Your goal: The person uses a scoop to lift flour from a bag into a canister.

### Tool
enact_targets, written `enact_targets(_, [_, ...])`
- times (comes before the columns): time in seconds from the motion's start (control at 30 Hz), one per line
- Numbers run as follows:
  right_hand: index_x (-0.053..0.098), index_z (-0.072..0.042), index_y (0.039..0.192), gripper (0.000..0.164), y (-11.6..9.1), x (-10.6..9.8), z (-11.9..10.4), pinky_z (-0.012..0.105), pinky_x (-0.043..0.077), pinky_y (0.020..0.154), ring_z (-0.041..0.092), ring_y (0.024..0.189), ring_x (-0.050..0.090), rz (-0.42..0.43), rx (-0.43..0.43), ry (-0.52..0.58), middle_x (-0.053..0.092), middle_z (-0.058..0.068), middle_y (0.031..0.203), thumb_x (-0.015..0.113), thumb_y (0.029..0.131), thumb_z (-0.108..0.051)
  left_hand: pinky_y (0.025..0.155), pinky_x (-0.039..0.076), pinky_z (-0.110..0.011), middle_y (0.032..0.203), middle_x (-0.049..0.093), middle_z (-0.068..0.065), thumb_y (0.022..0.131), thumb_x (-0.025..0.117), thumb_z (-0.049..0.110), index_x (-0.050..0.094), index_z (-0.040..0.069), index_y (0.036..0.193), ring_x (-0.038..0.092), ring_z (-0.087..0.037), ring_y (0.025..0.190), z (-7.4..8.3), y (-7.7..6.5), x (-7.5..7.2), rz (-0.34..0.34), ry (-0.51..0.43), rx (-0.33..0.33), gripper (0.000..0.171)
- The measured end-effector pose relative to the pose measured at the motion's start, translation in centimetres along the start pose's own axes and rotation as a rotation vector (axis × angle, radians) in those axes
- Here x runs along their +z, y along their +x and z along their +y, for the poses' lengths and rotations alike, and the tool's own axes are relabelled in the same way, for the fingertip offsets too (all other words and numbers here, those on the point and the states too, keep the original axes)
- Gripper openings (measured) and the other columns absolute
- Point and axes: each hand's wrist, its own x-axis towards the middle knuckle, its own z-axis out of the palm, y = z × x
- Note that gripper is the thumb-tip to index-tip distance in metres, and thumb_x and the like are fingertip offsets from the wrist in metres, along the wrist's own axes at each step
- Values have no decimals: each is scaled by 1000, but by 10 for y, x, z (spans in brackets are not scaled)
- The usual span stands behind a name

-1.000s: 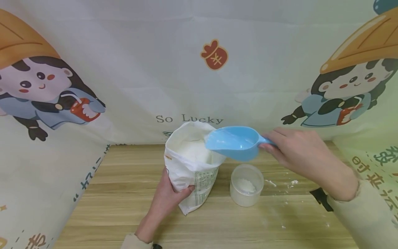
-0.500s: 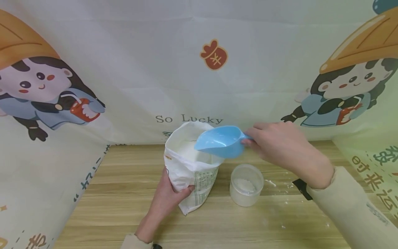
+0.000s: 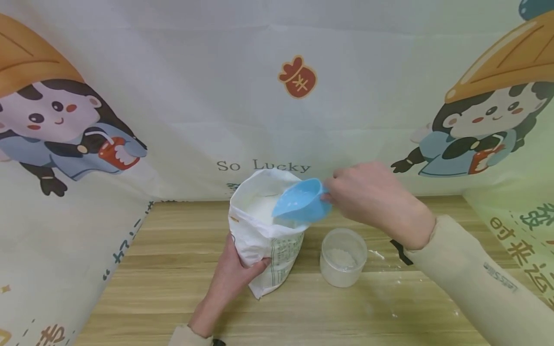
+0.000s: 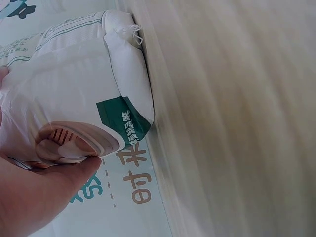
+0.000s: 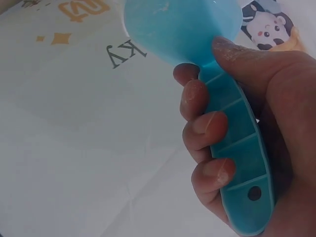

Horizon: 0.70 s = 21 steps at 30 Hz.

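My left hand (image 3: 238,269) grips the side of a white printed bag (image 3: 277,254) of white powder, thumb across its front. The bag's top gapes wide, with powder (image 3: 261,207) showing inside. In the left wrist view the bag (image 4: 69,84) shows a green label, and its bottom is at the tabletop. My right hand (image 3: 372,197) holds a blue scoop (image 3: 300,199), its lip dipping into the bag's mouth. The right wrist view has fingers curled round the ribbed scoop handle (image 5: 242,148). Right of the bag stands a clear round tub (image 3: 343,262) with some white powder in it.
Spilled powder (image 3: 376,254) dots the wood-grain table (image 3: 173,269) to the right of the tub. A pale printed backdrop (image 3: 207,96) rises behind the table and along both sides.
My right hand has moved left with the scoop and turned, bringing its lip down into the bag's mouth. The left hand, bag and tub have stayed in place.
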Motion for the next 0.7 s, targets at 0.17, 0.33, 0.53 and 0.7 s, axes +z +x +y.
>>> enact_targets(0.17, [57,-15,66,38,9,-4,-3,31,35,44,16,54,40,-12,-20,-28,45,-2,61,76,96,-30,96,50,-51,122,61,-14,76,92,20,36,8,148,61,-30,109,1,0,1,6,4,3,92])
enact_targets(0.33, [45,-17,55,49,18,-12,-8,28,29,44,14,53,34,-38,-24,-1,38,-3,57,73,95,-21,95,50,-50,121,62,-14,76,92,20,37,8,147,62,-30,108,0,0,1,8,4,1,90])
enact_targets(0.53, [53,-17,60,40,27,-17,-15,29,35,46,15,54,38,-117,-14,-12,48,-2,59,73,94,-19,96,50,-50,122,61,-13,76,92,20,37,7,147,61,-30,108,-1,0,1,1,5,1,91])
enact_targets(0.7, [50,-17,58,44,33,-13,-19,32,39,46,16,54,39,-121,-9,-67,47,-2,58,74,95,-25,97,50,-51,123,61,-13,76,92,21,36,8,147,61,-30,109,-2,1,1,3,9,6,91])
